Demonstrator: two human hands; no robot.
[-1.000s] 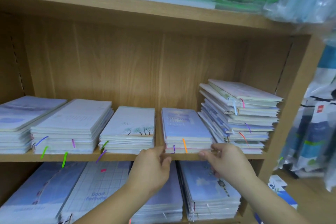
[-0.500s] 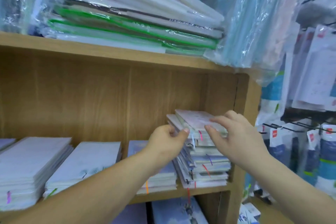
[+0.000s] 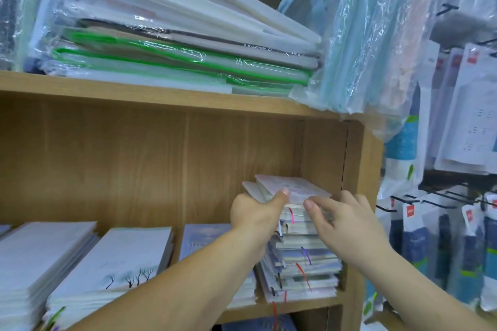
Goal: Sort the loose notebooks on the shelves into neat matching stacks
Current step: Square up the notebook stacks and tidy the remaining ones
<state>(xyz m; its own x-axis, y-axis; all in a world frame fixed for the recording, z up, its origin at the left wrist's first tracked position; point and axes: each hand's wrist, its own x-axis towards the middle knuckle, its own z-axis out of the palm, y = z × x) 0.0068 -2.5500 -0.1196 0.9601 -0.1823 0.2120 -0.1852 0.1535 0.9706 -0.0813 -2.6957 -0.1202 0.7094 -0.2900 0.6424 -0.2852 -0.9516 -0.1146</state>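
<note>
While your left grip (image 3: 258, 213) clasps the top notebooks (image 3: 295, 186), thumb over, your right grip (image 3: 347, 222) rests straight-fingered on their right edge. The mixed stack (image 3: 309, 263) sits beneath both. Next: lift level, match covers.

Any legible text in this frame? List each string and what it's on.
No text reads clearly enough to quote.
Red tags on the hanging white-and-blue packs: white mark, too small to read.
Blue-cover notebook stack: pale cover print, blurred.
Plastic-wrapped grey folder: tiny dark print, unreadable.
Pale pink top notebook: faint cover pattern, no letters made out.
</note>
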